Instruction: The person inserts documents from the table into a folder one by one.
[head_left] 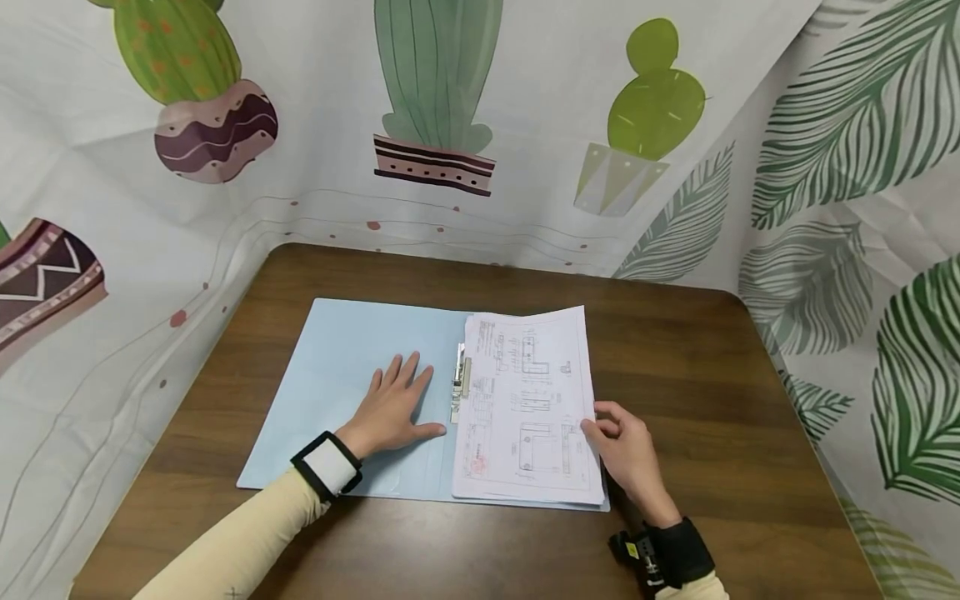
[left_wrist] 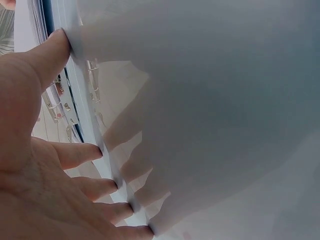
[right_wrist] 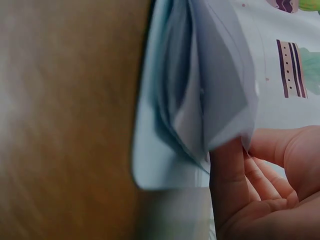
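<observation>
A light blue folder (head_left: 352,350) lies spread on the table, its metal clip (head_left: 459,383) near the spine. Sheets of paper (head_left: 510,400) printed with line drawings and a red stamp lie on its right side. My left hand (head_left: 392,408) rests flat on the left cover, fingers spread and thumb toward the spine. With thumb and index finger, my right hand (head_left: 626,446) pinches the right edge of the papers. In the right wrist view the pinched sheets (right_wrist: 225,85) bend up from the stack below, held by the right hand (right_wrist: 280,175).
The dark brown wooden table (head_left: 675,358) has rounded far corners. Behind and beside it hangs a white cloth (head_left: 315,100) printed with cacti and leaves. Black straps with small devices (head_left: 663,554) sit on both wrists.
</observation>
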